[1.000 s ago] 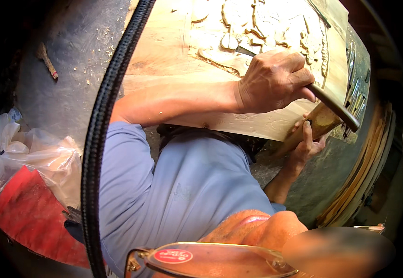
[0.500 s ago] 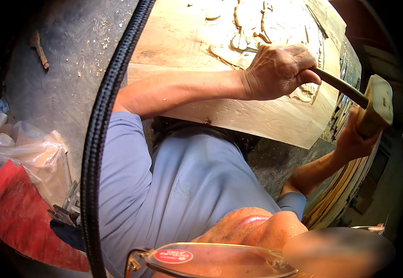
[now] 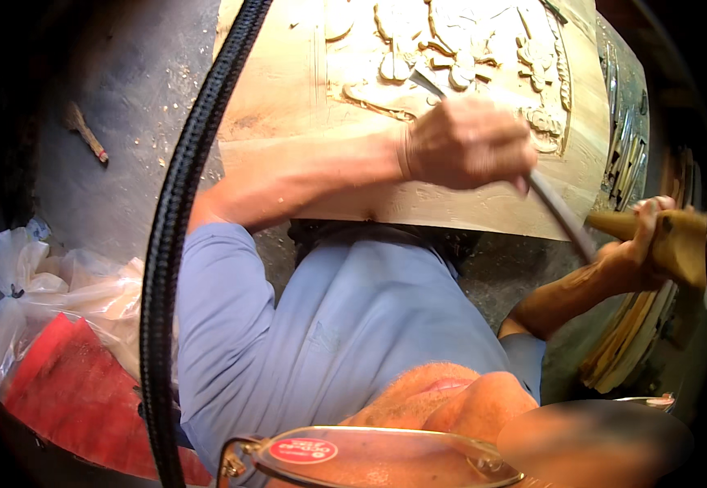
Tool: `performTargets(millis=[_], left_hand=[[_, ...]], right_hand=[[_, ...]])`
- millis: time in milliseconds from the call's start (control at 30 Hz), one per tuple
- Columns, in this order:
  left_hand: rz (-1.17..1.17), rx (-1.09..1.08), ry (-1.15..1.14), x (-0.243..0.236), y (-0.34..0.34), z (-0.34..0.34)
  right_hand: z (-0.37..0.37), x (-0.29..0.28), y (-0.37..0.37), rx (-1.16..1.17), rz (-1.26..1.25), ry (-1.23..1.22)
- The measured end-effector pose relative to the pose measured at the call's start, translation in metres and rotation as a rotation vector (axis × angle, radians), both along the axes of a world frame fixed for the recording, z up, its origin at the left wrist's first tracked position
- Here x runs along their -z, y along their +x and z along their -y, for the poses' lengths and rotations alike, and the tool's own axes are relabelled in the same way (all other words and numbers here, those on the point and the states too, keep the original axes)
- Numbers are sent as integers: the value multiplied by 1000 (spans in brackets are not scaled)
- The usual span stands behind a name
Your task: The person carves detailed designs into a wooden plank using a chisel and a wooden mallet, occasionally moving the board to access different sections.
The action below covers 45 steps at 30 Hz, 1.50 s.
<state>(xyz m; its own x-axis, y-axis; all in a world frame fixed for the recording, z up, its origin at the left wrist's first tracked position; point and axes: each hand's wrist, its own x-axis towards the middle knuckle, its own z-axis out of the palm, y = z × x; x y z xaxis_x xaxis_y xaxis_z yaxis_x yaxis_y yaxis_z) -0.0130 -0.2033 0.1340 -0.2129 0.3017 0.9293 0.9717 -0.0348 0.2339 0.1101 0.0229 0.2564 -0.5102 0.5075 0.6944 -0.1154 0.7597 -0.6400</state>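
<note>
My left hand is closed round a long chisel, slightly blurred. The chisel slants, its metal blade up on the carved relief and its handle end down to the right. Beneath lies a pale wooden panel with raised carved shapes in its far part. At the far right my right hand grips a wooden mallet, close to its head. The mallet's handle points left toward the panel's edge. Mallet and chisel end are apart.
Several slim carving tools lie right of the panel. Stacked wooden strips stand at the lower right. A wooden-handled brush-like tool rests on the grey surface at left. Below it are a clear plastic bag and red sheet. A black braided cord crosses the view.
The mallet has swung outward to the lower right and turned, away from the chisel's end. The chisel now slants more steeply, its handle end lower. The whole view has shifted somewhat.
</note>
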Motion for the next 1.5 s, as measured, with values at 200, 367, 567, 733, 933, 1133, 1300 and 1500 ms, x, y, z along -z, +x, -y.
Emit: performTargets(millis=[200, 367, 567, 733, 933, 1133, 1300, 1500], left_hand=[[-54, 94, -55, -9, 5, -9], [105, 23, -84, -13, -7, -15], [181, -55, -134, -4, -8, -14], [235, -55, -130, -5, -12, -19], [233, -83, -149, -4, -12, -15], [234, -121, -118, -6, -16, -15], [329, -102, -1, -16, -27, -15], [377, -139, 78, -19, -31, -17]], right_hand=[[3, 89, 24, -455, 72, -1143], [-3, 116, 25, -397, 87, -1141], [5, 132, 23, -357, 210, -861], [10, 120, 20, -394, 197, -778], [9, 123, 19, -406, 249, -765], [24, 108, 9, -339, 252, -802], [26, 101, 11, -329, 298, -844], [22, 78, 5, -334, 282, -712]])
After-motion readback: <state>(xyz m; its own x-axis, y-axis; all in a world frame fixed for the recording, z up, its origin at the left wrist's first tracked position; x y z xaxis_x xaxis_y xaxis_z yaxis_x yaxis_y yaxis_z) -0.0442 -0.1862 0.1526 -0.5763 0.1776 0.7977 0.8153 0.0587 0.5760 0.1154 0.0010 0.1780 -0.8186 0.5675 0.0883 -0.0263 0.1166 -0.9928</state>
